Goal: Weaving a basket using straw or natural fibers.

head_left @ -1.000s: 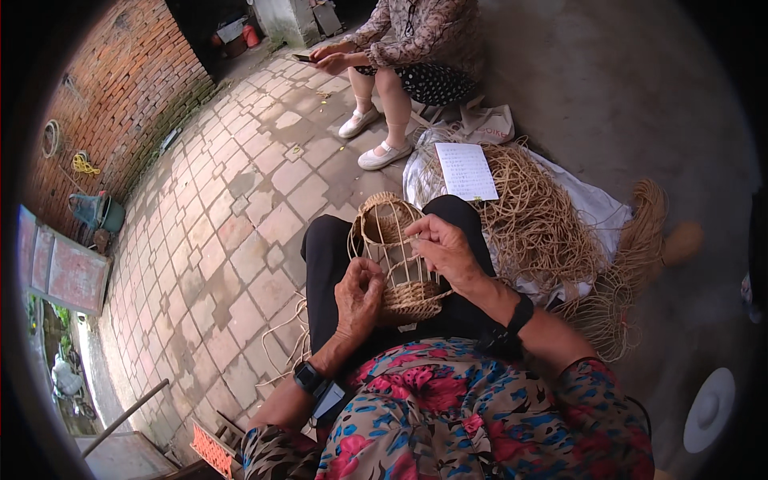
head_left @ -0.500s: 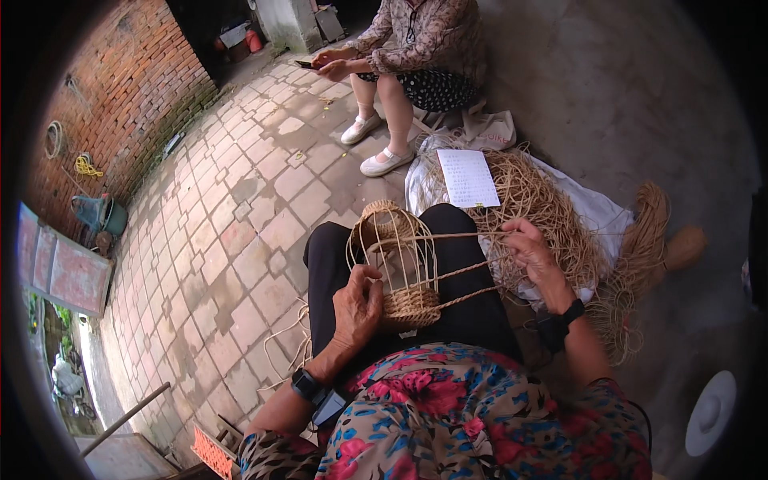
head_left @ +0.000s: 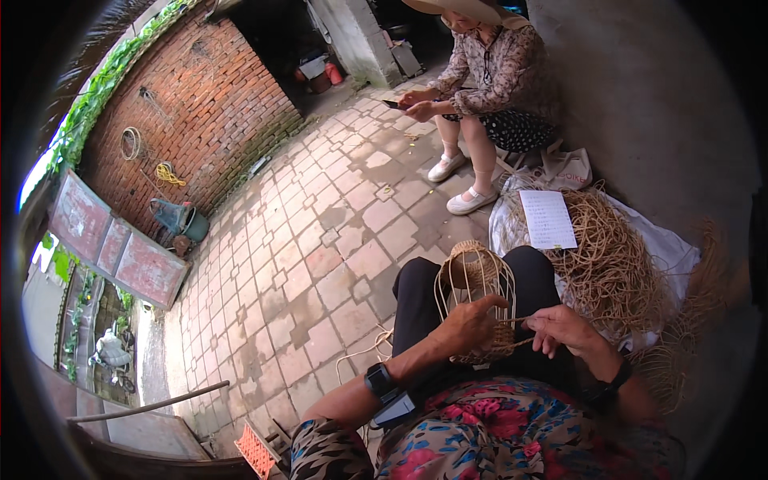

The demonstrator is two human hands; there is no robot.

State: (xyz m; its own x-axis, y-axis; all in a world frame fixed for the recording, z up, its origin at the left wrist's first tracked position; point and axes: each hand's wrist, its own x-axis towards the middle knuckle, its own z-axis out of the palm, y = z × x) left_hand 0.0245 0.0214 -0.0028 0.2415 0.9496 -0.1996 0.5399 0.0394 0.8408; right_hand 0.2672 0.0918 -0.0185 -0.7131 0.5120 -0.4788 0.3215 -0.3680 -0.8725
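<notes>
A half-woven straw basket point(head_left: 478, 270) lies on my lap between my dark-trousered knees, with pale upright ribs showing between two woven bands. Across its near part reaches my left hand point(head_left: 472, 326), fingers curled in on the basket and covering much of the lower weave. Just right of the basket, my right hand point(head_left: 560, 328) pinches a twisted straw cord point(head_left: 515, 320) that runs to the left hand's fingertips. A second cord strand passes lower, between the weave and the right hand. What lies under my left fingers is hidden.
A big heap of loose straw cord point(head_left: 616, 248) lies on white sheeting at the right, a written paper sheet point(head_left: 548, 218) on top. Beyond it sits another person point(head_left: 500, 88) in a hat, holding a phone. A wooden pole point(head_left: 152, 406) juts in at lower left.
My left hand has moved from the basket's left side across its near part. The right hand has come in close, shortening the stretched strands. The view has swung left and up.
</notes>
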